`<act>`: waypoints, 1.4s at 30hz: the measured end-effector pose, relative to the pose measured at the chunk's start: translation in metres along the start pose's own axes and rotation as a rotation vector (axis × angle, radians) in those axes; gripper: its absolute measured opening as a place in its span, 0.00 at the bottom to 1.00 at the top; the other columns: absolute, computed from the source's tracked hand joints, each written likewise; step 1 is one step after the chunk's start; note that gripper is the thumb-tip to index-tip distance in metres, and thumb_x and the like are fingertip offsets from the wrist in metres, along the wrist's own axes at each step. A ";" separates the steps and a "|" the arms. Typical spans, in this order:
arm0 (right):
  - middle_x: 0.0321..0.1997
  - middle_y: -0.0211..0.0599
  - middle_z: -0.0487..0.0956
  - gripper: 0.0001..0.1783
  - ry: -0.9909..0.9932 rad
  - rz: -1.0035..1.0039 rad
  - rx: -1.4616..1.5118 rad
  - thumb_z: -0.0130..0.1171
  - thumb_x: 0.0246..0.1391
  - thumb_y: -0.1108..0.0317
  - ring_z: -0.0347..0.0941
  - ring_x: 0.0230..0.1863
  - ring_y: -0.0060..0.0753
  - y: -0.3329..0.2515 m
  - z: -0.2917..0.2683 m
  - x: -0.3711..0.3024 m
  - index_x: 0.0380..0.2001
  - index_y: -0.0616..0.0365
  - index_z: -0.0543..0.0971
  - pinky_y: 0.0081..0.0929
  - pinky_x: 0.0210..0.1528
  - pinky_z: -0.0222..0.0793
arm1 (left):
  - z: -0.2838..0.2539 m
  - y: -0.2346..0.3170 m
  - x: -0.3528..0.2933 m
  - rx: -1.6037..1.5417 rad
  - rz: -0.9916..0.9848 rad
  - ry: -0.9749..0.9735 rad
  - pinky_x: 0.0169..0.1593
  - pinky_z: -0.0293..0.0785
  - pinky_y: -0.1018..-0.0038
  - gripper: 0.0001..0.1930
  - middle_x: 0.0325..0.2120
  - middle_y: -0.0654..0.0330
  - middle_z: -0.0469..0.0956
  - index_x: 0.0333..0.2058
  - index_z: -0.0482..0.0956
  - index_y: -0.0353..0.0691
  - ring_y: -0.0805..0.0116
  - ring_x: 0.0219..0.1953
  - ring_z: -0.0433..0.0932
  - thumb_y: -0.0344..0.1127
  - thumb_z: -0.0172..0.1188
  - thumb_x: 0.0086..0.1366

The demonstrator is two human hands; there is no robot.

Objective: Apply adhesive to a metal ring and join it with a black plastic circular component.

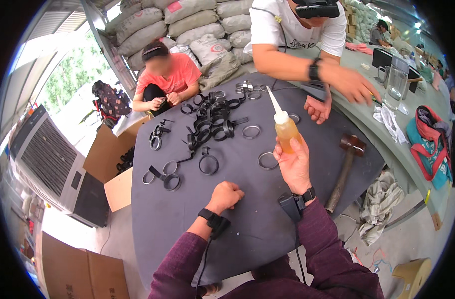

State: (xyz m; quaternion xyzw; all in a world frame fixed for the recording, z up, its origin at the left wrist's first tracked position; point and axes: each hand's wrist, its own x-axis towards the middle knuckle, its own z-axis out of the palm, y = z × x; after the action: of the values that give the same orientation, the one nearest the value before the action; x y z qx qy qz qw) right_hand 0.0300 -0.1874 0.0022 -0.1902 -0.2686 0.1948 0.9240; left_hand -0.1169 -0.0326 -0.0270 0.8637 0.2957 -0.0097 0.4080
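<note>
My right hand (294, 167) is wrapped round a squeeze bottle (287, 130) of amber liquid, held upright above the table. Its long white nozzle (274, 101) tilts up and away to the left. My left hand (224, 196) rests closed on the dark tabletop (252, 219); its curled fingers hide whatever may be inside. Beyond it lie a black ring with a tab (208, 163), another black ring with a strap (171, 182) and a heap of black ring clamps (212, 119). Metal rings (268, 160) lie near the bottle.
A hammer (347, 167) lies by the table's right edge. Across the table, one person (168, 82) sits handling something small; another person (299, 45) reaches right over a green bench (406, 134). Open cardboard box (110, 154) and air cooler (53, 164) stand left.
</note>
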 end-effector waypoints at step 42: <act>0.38 0.32 0.74 0.19 0.136 -0.077 -0.004 0.59 0.50 0.73 0.63 0.23 0.19 -0.010 -0.007 0.006 0.45 0.58 0.68 0.20 0.25 0.59 | 0.003 -0.007 0.001 -0.020 0.014 0.042 0.19 0.69 0.75 0.10 0.13 0.61 0.73 0.21 0.78 0.31 0.72 0.12 0.72 0.34 0.61 0.53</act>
State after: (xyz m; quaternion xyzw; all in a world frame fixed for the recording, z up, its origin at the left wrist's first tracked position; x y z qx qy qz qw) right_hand 0.0407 -0.1952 0.0039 -0.1943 -0.2125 0.1453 0.9466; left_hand -0.1194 -0.0306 -0.0344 0.8618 0.2980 0.0142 0.4103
